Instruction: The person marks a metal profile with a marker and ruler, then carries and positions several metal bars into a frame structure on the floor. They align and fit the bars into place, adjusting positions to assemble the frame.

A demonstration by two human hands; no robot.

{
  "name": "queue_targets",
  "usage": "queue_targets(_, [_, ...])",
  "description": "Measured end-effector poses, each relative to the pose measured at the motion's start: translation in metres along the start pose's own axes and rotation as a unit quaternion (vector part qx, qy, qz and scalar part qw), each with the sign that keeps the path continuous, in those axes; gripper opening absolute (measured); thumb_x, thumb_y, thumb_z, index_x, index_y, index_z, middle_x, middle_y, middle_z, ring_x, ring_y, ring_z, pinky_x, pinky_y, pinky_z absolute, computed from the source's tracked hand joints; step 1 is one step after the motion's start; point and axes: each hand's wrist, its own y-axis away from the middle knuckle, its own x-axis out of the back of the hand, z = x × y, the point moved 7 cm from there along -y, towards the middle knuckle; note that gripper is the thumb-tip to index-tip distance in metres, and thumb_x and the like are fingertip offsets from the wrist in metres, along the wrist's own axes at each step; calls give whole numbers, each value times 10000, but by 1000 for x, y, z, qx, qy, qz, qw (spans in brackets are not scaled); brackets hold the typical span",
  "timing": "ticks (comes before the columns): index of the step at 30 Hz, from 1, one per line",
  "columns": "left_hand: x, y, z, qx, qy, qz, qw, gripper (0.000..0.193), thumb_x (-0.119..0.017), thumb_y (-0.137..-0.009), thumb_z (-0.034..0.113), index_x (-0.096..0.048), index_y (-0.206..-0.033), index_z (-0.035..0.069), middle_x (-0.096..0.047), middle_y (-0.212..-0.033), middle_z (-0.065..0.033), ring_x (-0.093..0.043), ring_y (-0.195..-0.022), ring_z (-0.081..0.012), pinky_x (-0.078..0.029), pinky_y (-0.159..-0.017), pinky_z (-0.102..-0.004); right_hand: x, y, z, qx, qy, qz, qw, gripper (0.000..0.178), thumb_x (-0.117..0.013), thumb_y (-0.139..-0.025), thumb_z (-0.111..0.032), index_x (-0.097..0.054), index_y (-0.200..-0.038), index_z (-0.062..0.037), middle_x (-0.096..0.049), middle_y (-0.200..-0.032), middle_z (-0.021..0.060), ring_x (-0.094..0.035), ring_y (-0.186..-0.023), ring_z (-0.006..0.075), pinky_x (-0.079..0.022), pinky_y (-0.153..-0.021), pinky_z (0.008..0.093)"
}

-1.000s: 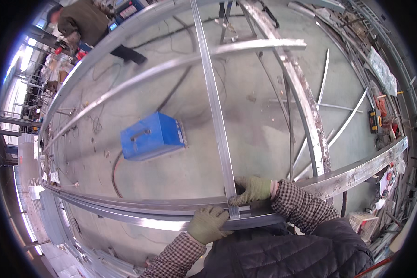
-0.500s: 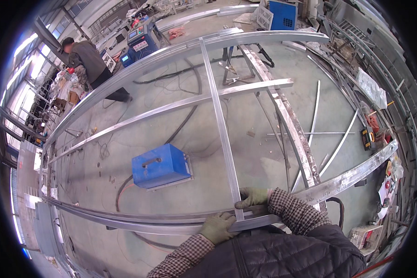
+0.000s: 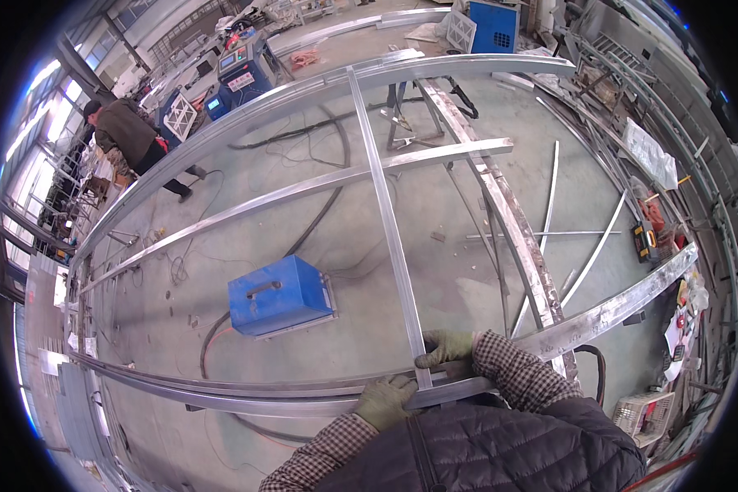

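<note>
A large frame of silvery metal profiles lies in front of me at about waist height. Its near rail [image 3: 303,406] runs close along my body. A narrow crossbar [image 3: 391,221] reaches from the far rail [image 3: 320,86] to this near one. My left hand [image 3: 387,402], in a green work glove, is curled over the near rail just left of the crossbar's end. On the right, my gloved right hand [image 3: 447,348] grips the crossbar near that end, its fingertips against the bar. The undersides of both hands are hidden.
Beneath the frame, a blue box-shaped machine [image 3: 279,293] stands on the floor with cables around it. A long metal beam [image 3: 512,217] supports the frame at right. Loose strips [image 3: 552,221] and a crate [image 3: 644,416] lie farther right. A co-worker [image 3: 127,135] bends at far left.
The co-worker at far left has shifted left and bends lower. My view has moved slightly. Both my hands stay in place on the frame.
</note>
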Motion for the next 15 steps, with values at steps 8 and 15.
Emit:
queue_targets(8, [0, 1, 0, 0, -11, 7, 1000, 618, -837, -859, 563, -677, -1314, 176, -693, -1320, -57, -661, -1289, -315, -602, -992, -529, 4, -8, 8, 2, 30, 5, 1000, 596, -881, -979, -365, -658, -1394, 0, -765, -1244, 85, -685, -1152, 190, -564, -1027, 381])
queue_targets(15, [-4, 2, -4, -2, -9, 8, 1000, 619, -832, -862, 572, -681, -1314, 176, -693, -1333, -50, -659, -1290, -312, -594, -1010, -523, 5, -9, 8, 9, 40, -14, 999, 597, -875, -984, -373, -655, -1395, 1, -763, -1250, 92, -684, -1158, 200, -560, -1039, 395])
